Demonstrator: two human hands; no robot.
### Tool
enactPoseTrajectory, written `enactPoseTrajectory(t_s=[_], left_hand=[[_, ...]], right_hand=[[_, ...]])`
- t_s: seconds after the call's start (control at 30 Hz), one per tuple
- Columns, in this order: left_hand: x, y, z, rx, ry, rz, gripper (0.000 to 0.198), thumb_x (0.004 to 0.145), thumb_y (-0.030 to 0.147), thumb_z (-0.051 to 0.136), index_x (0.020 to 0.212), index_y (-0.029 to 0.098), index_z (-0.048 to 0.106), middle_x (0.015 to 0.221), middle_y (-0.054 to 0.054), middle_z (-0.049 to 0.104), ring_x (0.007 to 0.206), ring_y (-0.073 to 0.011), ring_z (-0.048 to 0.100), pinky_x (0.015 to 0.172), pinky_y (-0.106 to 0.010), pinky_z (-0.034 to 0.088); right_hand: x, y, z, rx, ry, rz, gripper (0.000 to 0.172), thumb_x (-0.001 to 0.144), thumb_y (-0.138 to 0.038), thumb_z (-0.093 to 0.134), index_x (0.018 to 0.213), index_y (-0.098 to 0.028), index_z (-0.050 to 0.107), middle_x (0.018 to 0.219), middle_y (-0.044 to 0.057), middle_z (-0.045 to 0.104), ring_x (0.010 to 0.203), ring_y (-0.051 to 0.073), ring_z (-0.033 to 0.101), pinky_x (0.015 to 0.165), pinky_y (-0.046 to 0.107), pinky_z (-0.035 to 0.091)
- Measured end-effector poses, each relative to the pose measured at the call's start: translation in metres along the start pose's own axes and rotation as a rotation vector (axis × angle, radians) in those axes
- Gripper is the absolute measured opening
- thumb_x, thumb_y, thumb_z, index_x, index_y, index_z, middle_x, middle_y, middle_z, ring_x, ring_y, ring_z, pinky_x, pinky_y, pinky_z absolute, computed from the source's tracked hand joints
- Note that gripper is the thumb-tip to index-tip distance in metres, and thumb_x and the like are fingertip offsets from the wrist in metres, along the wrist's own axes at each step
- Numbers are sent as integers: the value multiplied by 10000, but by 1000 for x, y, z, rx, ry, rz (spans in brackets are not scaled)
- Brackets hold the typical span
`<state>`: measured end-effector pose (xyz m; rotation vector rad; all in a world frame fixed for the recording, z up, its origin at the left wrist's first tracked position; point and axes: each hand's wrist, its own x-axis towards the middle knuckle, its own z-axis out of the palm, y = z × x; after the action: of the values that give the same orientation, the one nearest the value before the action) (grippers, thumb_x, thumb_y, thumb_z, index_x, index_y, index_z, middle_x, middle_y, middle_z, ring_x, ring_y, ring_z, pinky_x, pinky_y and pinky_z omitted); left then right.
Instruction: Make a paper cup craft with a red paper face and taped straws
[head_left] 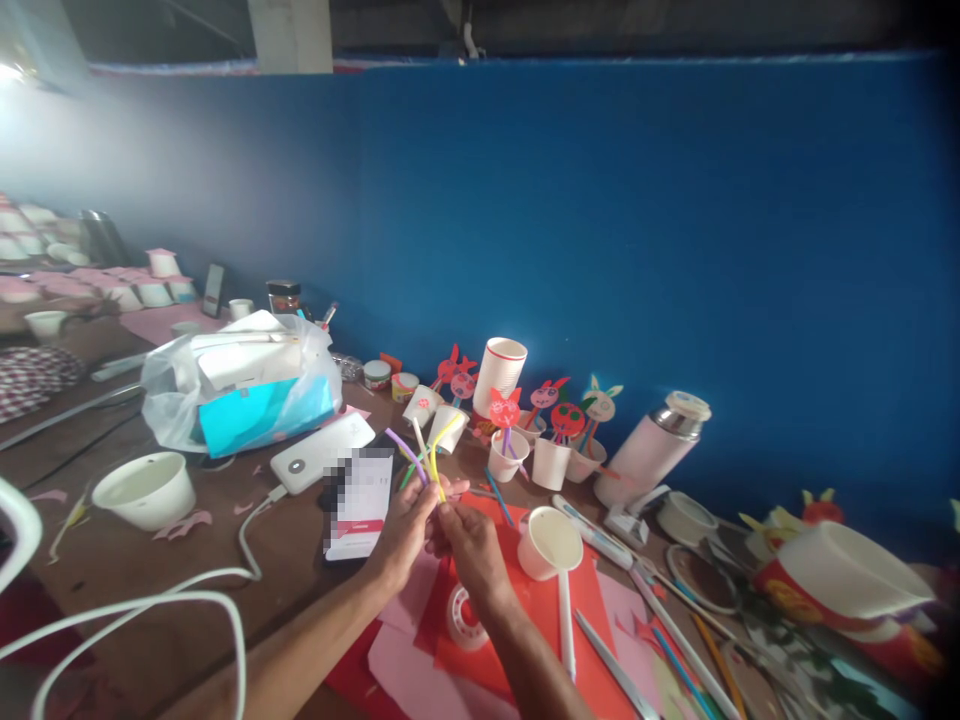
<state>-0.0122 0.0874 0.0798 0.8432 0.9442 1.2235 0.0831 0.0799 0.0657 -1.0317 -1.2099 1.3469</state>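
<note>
Holding a little bunch of thin, bendy plastic straws, the two bare hands met over the table. The left hand (409,528) had its fingers closed around the bunch, and the right hand (474,545) came in close beside it, its fingertips pinching low on the straws. The low ends were hidden by the fingers.

The bunch was up off the table, past the near part of a bright red paper sheet (517,635). Its long way ran up and away from the person, and the tops spread out like a fan. The purple straw (406,456) leaned to the left. The white straw (419,440) stood straighter, with just a small lean left. The yellow straw (433,465) went up and then bent over to the right at its top. A green straw (409,469) showed low down behind the purple one.

A flat black phone with a lit screen (367,520) lay just left of the left hand. A white plastic ring with holes (455,618) lay on the red sheet, next to the right wrist. A round white paper cup (536,560) sat to the right of the right hand. Past the hands, small white cups held red paper faces, and a tall pale pink flask with a silver neck (646,455) stood near the smooth blue wall (637,220).
</note>
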Motion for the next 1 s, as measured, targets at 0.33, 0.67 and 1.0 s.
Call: enactPoseTrajectory(t_s=[0.33,0.67,1.0], left_hand=[[0,0,1,-5,10,-16,471,674,499,642,974,176,476,904,-83,688,352,-67,465,336,-196,310],[2,1,-5,-52,-3,-24,420,726,473,621,982,187,451,961,-76,670,362,-49,445,335,-177,284],[-1,-7,-2,-84,-11,8,341,776,460,588,929,178,471,960,-75,664,376,-33,423,355,-173,307]], right_hand=[[0,3,0,0,12,10,452,758,-570,545,613,-148,612,480,-4,570,401,95,502,437,215,392],[-3,-1,-2,53,-110,2,291,787,-425,579,724,-149,648,546,-11,598,496,99,539,530,215,415],[-1,5,1,65,-29,-34,433,810,-514,529,637,-131,631,496,-4,567,430,88,494,464,209,379]])
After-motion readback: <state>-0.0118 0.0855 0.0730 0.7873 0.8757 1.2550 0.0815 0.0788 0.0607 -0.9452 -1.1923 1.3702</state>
